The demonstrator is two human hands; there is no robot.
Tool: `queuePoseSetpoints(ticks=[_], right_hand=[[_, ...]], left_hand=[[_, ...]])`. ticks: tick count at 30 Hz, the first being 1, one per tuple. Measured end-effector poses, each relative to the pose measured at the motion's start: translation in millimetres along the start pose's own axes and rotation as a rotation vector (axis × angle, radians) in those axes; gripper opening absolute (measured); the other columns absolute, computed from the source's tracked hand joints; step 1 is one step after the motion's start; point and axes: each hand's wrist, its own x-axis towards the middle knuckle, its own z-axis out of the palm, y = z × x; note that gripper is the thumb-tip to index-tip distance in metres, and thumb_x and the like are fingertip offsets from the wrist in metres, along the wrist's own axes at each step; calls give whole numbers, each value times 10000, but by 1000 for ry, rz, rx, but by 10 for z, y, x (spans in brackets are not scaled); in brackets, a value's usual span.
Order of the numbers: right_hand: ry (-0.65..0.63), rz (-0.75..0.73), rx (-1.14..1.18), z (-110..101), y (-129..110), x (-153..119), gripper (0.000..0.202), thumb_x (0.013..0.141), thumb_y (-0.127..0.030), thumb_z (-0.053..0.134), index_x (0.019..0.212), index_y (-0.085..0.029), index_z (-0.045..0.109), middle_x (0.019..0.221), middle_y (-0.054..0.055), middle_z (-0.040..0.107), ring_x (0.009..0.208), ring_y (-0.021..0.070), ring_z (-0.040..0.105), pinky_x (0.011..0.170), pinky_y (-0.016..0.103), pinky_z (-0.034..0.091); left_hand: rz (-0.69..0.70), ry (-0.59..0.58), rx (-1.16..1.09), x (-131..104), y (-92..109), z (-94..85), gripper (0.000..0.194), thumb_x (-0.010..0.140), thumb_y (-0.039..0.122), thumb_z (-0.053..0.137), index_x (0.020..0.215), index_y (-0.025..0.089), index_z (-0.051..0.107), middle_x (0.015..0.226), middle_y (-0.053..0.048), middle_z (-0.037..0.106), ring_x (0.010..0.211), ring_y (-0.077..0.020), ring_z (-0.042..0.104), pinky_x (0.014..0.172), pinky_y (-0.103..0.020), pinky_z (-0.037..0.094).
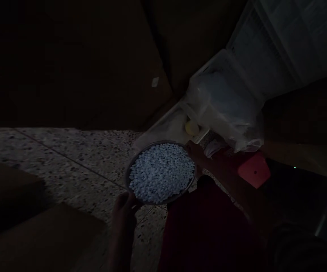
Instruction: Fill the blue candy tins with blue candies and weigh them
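A round, shallow bowl [127, 180] full of small white pellets [161, 172] is held between my two hands in a dim room. My left hand [125, 206] grips its near left rim, thumb on top and fingers partly hidden beneath. At the right side of the rim, my right hand [196, 153] is closed on the edge, with most of its fingers in shadow. The bowl looks close to level, above the speckled floor. Its underside is hidden.
Beyond the bowl, a clear plastic bag [222, 105] lies against a pale crate-like surface [262, 56], near a yellow round thing [192, 127]. A red plastic piece [254, 170] is at right. Brown boxes [58, 234] stand at lower left on the speckled floor [75, 155].
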Motion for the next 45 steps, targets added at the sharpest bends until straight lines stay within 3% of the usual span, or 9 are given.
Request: queuePoseSetpoints(ticks=[4,8,11,17,22,28,32,37,45], right_hand=[[32,27,14,93,-222,-457,135,1145,-342,543,1123,-259,646,1100,33,787,1040,231,716,829,299,434],[94,67,21,148,-605,-880,90,1112,-296,573,1111,-250,650,1078,51,783,1024,245,710,842,314,438],[153,93,41,208,-984,-1175,61,1082,-301,619,1075,-255,659,1064,42,787,1018,240,708,860,312,442],[275,85,103,424,-2035,-1742,116,990,-358,686,922,-266,669,888,7,770,911,221,705,794,282,457],[291,-45,133,787,-3162,-1828,275,954,-511,625,822,-271,649,803,30,754,810,251,707,720,309,488],[260,-155,173,1261,-4618,-1223,389,871,-646,616,826,-262,657,833,81,779,817,294,734,732,360,539],[244,-217,240,1459,-5801,-533,438,821,-697,635,811,-259,654,793,84,763,774,294,726,693,364,549],[213,-290,279,1511,-7562,533,438,779,-710,634,724,-276,629,693,70,716,679,294,690,605,363,515],[178,-429,272,1364,-10573,2466,422,805,-668,689,747,-251,659,699,55,710,691,263,655,620,327,487]], left_hand=[[-3,-32,0,-113,84,-378,590,631,625,940,972,218,682,884,15,654,782,-166,629,674,-278,605],[-15,-59,20,-288,339,-762,687,525,691,943,921,204,665,841,15,642,741,-162,607,642,-271,575],[0,-114,42,-407,574,-1148,716,501,724,937,906,202,663,811,16,636,716,-165,593,628,-273,559],[121,-165,42,-545,1110,-2188,618,609,699,888,884,201,649,749,37,603,659,-146,557,599,-246,509],[208,-148,-54,-256,1720,-3188,568,572,687,871,758,191,665,642,22,574,563,-157,519,491,-241,405],[302,-65,-167,514,2556,-4308,458,592,603,828,717,201,649,666,22,564,605,-152,496,520,-229,354],[336,3,-203,1142,3352,-4951,433,578,596,789,699,207,639,667,20,557,638,-161,497,563,-241,370],[372,69,-250,2066,4755,-5725,442,569,610,777,688,209,635,676,7,575,670,-177,516,629,-266,413],[415,130,-335,3844,7372,-6920,473,530,614,793,703,219,601,681,18,556,670,-167,491,621,-260,376]])
